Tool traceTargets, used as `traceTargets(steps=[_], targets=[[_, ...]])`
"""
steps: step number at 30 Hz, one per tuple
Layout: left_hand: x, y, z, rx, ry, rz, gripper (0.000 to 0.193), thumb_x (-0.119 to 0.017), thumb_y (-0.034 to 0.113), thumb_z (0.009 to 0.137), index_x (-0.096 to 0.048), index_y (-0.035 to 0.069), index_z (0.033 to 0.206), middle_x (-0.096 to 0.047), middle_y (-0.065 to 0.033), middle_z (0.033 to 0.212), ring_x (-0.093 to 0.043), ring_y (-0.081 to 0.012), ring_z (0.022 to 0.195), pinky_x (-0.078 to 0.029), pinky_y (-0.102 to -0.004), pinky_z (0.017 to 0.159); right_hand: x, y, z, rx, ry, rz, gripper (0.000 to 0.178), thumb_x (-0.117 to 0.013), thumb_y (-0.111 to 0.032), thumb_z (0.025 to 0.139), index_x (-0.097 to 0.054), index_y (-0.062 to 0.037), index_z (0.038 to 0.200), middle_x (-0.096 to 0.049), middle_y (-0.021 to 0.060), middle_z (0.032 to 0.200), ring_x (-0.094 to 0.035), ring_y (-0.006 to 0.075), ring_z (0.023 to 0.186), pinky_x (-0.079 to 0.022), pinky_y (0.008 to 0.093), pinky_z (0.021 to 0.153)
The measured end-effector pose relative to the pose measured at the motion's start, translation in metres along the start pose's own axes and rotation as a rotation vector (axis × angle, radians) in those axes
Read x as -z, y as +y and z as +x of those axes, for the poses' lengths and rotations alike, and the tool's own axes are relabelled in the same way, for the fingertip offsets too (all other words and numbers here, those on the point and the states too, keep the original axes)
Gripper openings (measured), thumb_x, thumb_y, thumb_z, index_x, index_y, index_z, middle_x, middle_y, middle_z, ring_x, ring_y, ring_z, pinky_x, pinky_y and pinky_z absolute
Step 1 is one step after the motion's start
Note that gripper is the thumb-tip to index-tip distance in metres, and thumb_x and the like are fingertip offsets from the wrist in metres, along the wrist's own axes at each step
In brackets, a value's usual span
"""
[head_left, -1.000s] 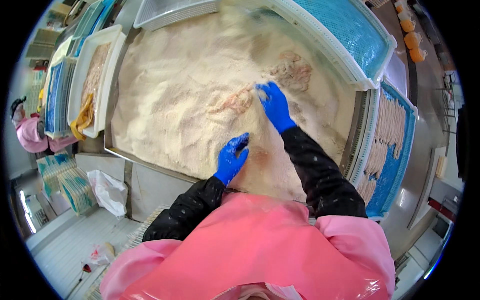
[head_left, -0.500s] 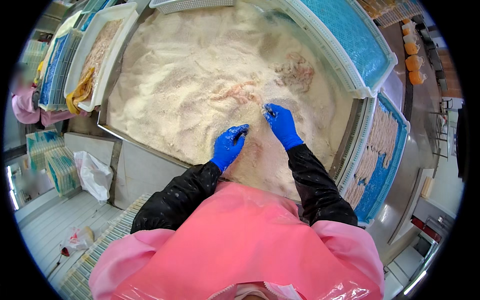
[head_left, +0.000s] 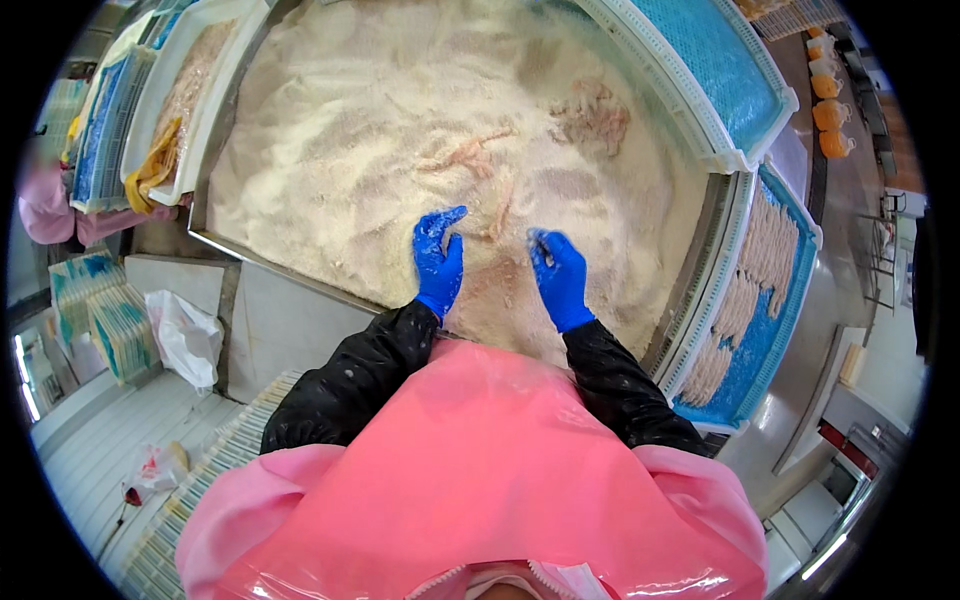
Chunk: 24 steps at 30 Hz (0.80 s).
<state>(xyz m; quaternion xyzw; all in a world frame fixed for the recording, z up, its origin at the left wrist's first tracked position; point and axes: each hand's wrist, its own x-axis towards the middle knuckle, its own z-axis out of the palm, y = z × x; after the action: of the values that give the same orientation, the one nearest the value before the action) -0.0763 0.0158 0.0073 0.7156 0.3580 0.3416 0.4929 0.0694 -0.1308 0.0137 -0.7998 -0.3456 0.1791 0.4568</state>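
Both my hands wear blue gloves dusted with pale crumbs, over a wide metal-edged tray of breading crumbs [head_left: 330, 150]. My left hand [head_left: 438, 262] is open, with fingers stretched toward the right and the thumb apart. Opposite it, my right hand [head_left: 562, 280] has bent fingers with a gap to the thumb, and nothing shows in it. A thin pinkish strip of raw meat or fish [head_left: 503, 208] lies on the crumbs just beyond and between the hands. Farther off sit a small bunch of pink strips [head_left: 470, 155] and, to its right, a larger crumb-dusted clump [head_left: 595, 118].
At right, a blue tray [head_left: 745, 375] holds rows of coated strips [head_left: 768, 240]; a blue mesh tray [head_left: 700, 70] curves along the far right. A white tub [head_left: 207, 140] with a yellow cloth or glove [head_left: 155, 172] stands left. Another person's pink sleeve [head_left: 48, 208] shows beyond.
My left hand has moved away from me and opened. My right hand has drawn slightly nearer to me. A single strip now lies on the crumbs between them, apart from the small bunch.
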Motion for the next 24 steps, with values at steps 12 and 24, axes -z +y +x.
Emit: traceTargets(steps=[12, 24], targets=[[-0.003, 0.004, 0.004, -0.037, -0.027, 0.177, 0.039, -0.057, -0.002, 0.083, -0.060, 0.005, 0.122, -0.054, -0.0123, 0.131, -0.047, -0.0264, 0.124, -0.030, -0.0370, 0.109, -0.008, -0.029, 0.011, 0.148, -0.165, -0.565, 0.030, -0.071, -0.034, 0.076, -0.065, -0.0109, 0.094, -0.054, 0.0097, 0.095, -0.050, 0.0284, 0.094, -0.035, 0.0426, 0.081], [-0.081, -0.025, 0.051, 0.628, 0.005, -0.801, 0.042, -0.057, 0.030, 0.096, -0.057, -0.001, 0.124, -0.059, -0.0083, 0.124, -0.056, -0.0166, 0.110, -0.043, -0.0282, 0.097, -0.058, -0.007, 0.045, -0.008, 0.185, 0.350, 0.029, -0.059, -0.014, 0.094, -0.060, -0.0010, 0.119, -0.062, 0.0136, 0.121, -0.056, 0.0231, 0.114, -0.041, 0.0346, 0.101]])
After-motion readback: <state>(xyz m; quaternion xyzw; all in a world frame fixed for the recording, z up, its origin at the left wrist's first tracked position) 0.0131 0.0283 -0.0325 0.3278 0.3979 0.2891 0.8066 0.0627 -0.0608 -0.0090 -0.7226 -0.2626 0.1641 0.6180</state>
